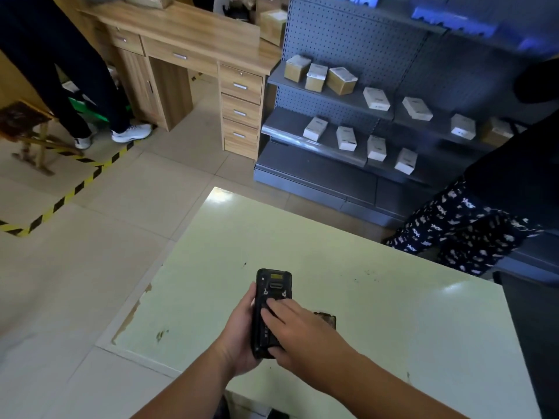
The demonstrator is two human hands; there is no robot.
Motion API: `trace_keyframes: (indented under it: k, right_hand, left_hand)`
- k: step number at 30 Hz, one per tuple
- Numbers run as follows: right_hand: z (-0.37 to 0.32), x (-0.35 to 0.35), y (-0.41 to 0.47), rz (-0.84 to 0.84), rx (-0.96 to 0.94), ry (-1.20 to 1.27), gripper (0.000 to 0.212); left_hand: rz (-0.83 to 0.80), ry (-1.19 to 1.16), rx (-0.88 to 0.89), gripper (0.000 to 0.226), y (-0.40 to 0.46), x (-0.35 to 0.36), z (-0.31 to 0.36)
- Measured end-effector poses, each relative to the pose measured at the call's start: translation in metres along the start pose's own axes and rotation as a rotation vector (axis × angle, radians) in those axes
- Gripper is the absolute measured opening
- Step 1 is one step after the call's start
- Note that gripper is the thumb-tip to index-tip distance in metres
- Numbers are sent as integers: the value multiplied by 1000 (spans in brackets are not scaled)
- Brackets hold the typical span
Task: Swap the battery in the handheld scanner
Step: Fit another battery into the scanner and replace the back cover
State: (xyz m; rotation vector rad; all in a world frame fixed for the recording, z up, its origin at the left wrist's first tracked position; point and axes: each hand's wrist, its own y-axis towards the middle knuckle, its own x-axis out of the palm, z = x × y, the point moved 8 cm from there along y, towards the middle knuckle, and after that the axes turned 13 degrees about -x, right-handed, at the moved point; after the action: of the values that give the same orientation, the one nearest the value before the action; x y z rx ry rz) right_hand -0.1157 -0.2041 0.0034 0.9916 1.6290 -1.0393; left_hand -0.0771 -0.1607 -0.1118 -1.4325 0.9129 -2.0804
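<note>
We stand at a pale green table (pixel 378 297) with a scuffed, chipped left edge, on a beige tiled floor (pixel 121 222) crossed by yellow-and-black hazard tape (pixel 69 193). Behind it are a wooden desk with drawers (pixel 193 52) and grey pegboard shelving (pixel 348 116) holding small white and brown boxes. Two other people's legs show at the left and right edges. Over the table, our left hand (pixel 239 337) cups the black handheld scanner (pixel 272 291), back side up, fingers wrapped around its left edge. Our right hand (pixel 299 337) lies across the scanner's back, fingers together and pressing on its middle. A small dark part (pixel 326 319), possibly a battery or cover, lies on the table just beside the right hand.
</note>
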Motion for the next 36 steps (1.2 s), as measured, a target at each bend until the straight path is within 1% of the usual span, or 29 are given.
trace_keyframes:
  k: [3,6,9,13,19,30,33,36]
  right_hand:
    - [-2,1,4,2,-13,-88,63]
    - [3,0,9,11,26,-103,63]
    - [5,-11,8,94,48,-144,60]
    - [5,-16,1,205,69,-170,53]
    - [14,-10,-4,251,129,-194,50]
    - [21,-33,-13,466,182,-117,44]
    - [21,-35,-10,453,191,-19,43]
    - [24,-30,-10,444,216,76,47]
  left_hand:
    - [13,-16,6,76,-1,-3,4]
    - [32,-31,17,75,-1,-3,5]
    - [64,-58,28,75,-3,-5,6]
    - [40,-87,32,73,-6,-7,11]
    - [8,-100,5,75,-9,-5,17]
    - [-70,3,-19,73,-13,10,35]
    - [-92,-17,-27,70,-15,13,39]
    - [-117,4,-37,74,-15,15,40]
